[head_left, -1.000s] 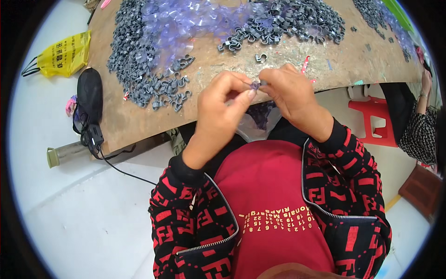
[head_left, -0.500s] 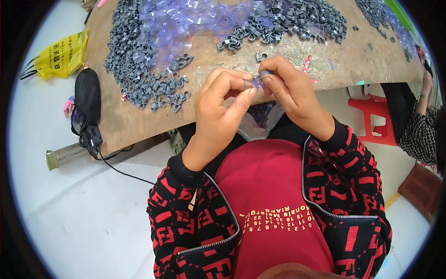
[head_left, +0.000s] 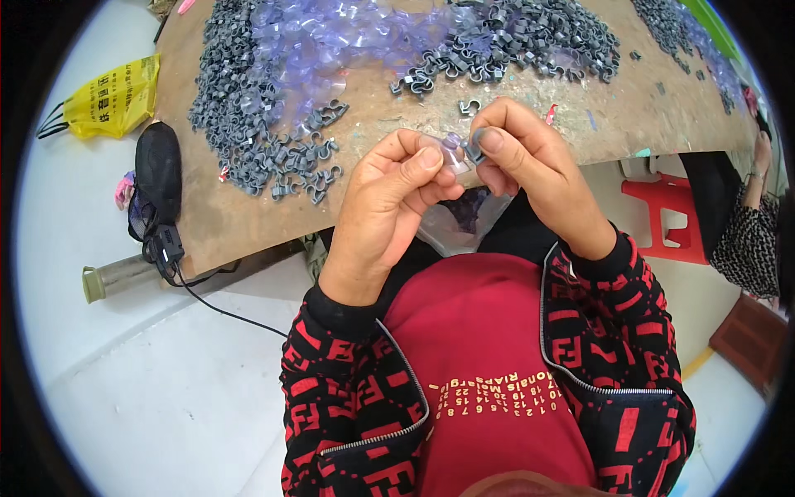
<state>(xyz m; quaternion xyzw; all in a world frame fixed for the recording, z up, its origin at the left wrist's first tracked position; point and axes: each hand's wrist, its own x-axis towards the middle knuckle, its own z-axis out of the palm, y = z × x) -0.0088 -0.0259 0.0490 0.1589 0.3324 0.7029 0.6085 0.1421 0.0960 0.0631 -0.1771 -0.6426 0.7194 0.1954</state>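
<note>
Between thumb and fingers, my left hand (head_left: 385, 186) pinches a clear, faintly purple suction cup (head_left: 452, 154) just over the table's near edge. My right hand (head_left: 538, 161) is closed on a small grey plastic clip (head_left: 474, 150). Cup and clip meet at the cup's knob; whether they are joined I cannot tell. One loose grey clip (head_left: 469, 108) lies on the table just beyond my fingers. Farther back spreads a heap of clear suction cups (head_left: 331, 37), with piles of grey clips to its left (head_left: 240, 116) and right (head_left: 530, 41).
The brown wooden table (head_left: 248, 228) curves around in front of me. At its left are a yellow bag (head_left: 116, 98), a black pouch (head_left: 157, 170) and a cable. A clear plastic bag (head_left: 447, 228) hangs below the near edge. To the right are a red stool (head_left: 662, 215) and another person's sleeve (head_left: 749, 240).
My hands have turned and drawn slightly apart, so the cup and the clip show more plainly between them. The piles on the table look the same.
</note>
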